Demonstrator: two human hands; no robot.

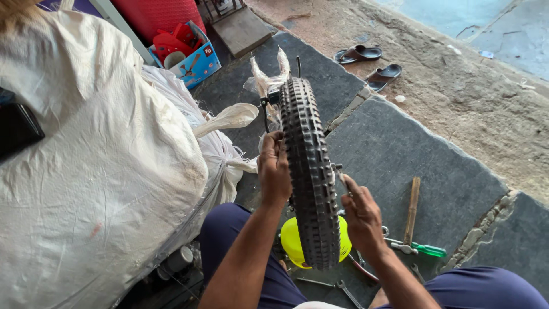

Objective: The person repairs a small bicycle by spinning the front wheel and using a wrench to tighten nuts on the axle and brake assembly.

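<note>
Gripping the upright knobby tyre (309, 171), left hand (274, 171) clasps its side, right hand (361, 214) pinches the axle.

Wheel hub hidden behind tyre (309, 171), left fingers (279, 144) partly hidden

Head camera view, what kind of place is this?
Probably an informal open-fronted repair spot. Both hands work a knobby tyre over stone floor slabs, with a hammer, a screwdriver and a spanner lying loose.
</note>
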